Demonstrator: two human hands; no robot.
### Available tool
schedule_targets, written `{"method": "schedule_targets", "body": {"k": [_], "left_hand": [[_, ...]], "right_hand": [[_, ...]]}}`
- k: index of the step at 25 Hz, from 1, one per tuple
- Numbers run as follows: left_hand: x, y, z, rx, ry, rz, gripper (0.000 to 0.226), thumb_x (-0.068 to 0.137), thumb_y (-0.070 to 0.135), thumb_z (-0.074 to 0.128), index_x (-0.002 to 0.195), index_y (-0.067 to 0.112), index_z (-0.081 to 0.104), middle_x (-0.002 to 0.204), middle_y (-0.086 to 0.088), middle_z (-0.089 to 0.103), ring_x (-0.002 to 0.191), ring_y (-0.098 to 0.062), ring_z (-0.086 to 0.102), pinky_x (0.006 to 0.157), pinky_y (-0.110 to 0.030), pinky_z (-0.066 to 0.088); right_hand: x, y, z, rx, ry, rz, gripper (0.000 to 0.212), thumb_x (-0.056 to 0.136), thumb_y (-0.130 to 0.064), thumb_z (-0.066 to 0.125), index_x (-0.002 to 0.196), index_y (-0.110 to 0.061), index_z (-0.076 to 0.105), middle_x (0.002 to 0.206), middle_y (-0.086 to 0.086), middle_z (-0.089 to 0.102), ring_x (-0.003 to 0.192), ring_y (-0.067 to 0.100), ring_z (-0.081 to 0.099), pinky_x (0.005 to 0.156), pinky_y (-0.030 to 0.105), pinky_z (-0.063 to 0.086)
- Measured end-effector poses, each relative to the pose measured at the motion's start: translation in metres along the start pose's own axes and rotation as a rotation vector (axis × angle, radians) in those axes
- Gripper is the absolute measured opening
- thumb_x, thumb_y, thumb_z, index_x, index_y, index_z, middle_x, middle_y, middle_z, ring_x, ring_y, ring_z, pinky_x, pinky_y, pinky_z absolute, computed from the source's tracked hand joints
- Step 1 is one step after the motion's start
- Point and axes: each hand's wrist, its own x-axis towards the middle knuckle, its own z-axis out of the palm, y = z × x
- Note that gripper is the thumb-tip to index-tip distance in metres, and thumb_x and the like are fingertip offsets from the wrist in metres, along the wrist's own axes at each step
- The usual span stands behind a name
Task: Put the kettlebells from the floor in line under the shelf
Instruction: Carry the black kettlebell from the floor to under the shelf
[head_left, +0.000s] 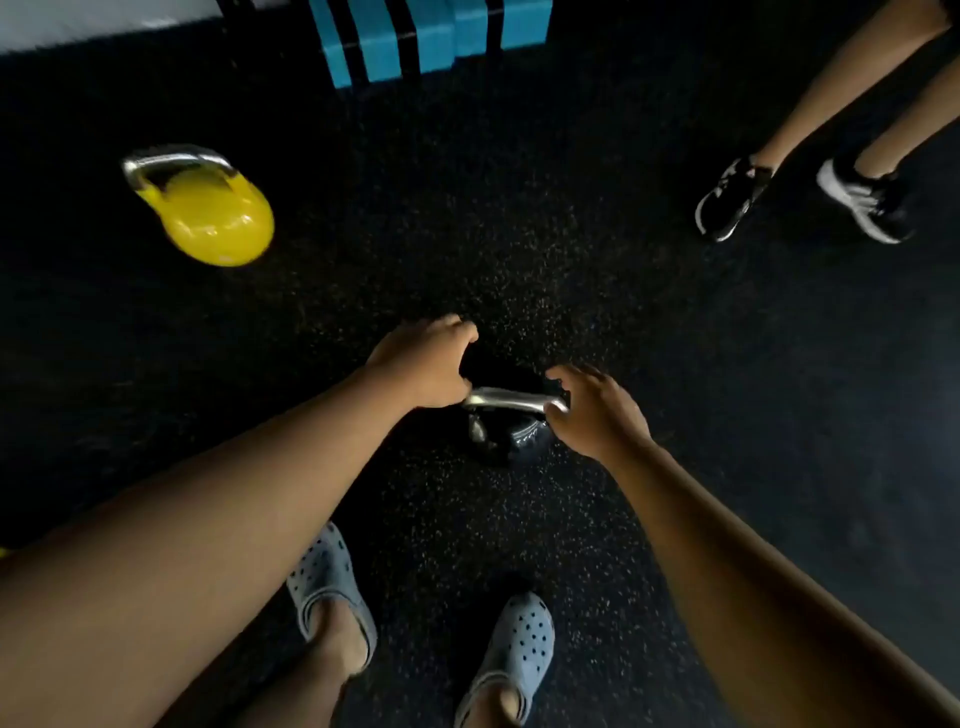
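A black kettlebell with a silver handle stands on the dark speckled floor in front of my feet. My left hand is at the left end of the handle, fingers curled over it. My right hand touches the right end, fingers bent but loose. Whether either hand fully grips the handle is unclear. A yellow kettlebell with a silver handle stands alone on the floor at the far left.
A blue and black striped box stands at the back. Another person's legs and black sneakers are at the upper right. My own grey clogs are near the bottom.
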Motion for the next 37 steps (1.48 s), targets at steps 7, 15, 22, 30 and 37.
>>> {"method": "schedule_targets", "body": {"k": [7,15,22,30,37], "left_hand": [[0.11,-0.039,0.165,-0.003,-0.201,0.07,0.029,0.076,0.036,0.075,0.091,0.021,0.055,0.101,0.005,0.057,0.097,-0.022,0.06,0.074,-0.034,0.049],[0.093,-0.051,0.102,-0.307,-0.17,0.072,0.022,0.075,0.019,0.068,0.059,0.023,0.055,0.056,0.006,0.057,0.053,-0.011,0.055,0.047,-0.027,0.038],[0.02,-0.07,-0.109,-0.382,0.164,0.031,0.007,0.075,0.026,0.067,0.075,0.019,0.069,0.062,0.003,0.066,0.057,-0.01,0.064,0.052,-0.031,0.049],[-0.045,-0.169,-0.346,-0.219,0.538,0.009,0.005,0.075,0.029,0.066,0.076,0.024,0.065,0.069,-0.001,0.071,0.066,-0.027,0.069,0.053,-0.031,0.051],[-0.043,-0.243,-0.471,-0.079,0.699,-0.003,0.008,0.078,0.024,0.07,0.082,0.021,0.064,0.074,-0.005,0.071,0.07,-0.033,0.069,0.054,-0.028,0.039]], "right_hand": [[0.09,0.079,0.134,-0.031,-0.083,0.064,0.032,0.084,-0.028,0.068,0.112,-0.013,0.062,0.106,0.008,0.066,0.094,0.026,0.061,0.071,0.035,0.051],[0.086,0.031,0.075,0.124,-0.04,-0.002,0.011,0.076,-0.022,0.069,0.084,-0.016,0.069,0.06,-0.007,0.056,0.047,0.004,0.05,0.04,0.015,0.03],[0.088,-0.13,-0.101,0.094,0.09,-0.2,0.015,0.072,-0.023,0.069,0.062,-0.025,0.058,0.049,-0.011,0.049,0.045,0.01,0.051,0.042,0.015,0.03],[0.145,-0.352,-0.246,0.054,0.329,-0.505,0.012,0.07,-0.017,0.071,0.062,-0.015,0.064,0.052,-0.005,0.059,0.044,0.011,0.049,0.045,0.012,0.028],[0.21,-0.47,-0.304,0.079,0.44,-0.648,0.01,0.076,-0.021,0.07,0.078,-0.012,0.071,0.064,0.001,0.071,0.052,0.013,0.062,0.053,0.021,0.05]]}}
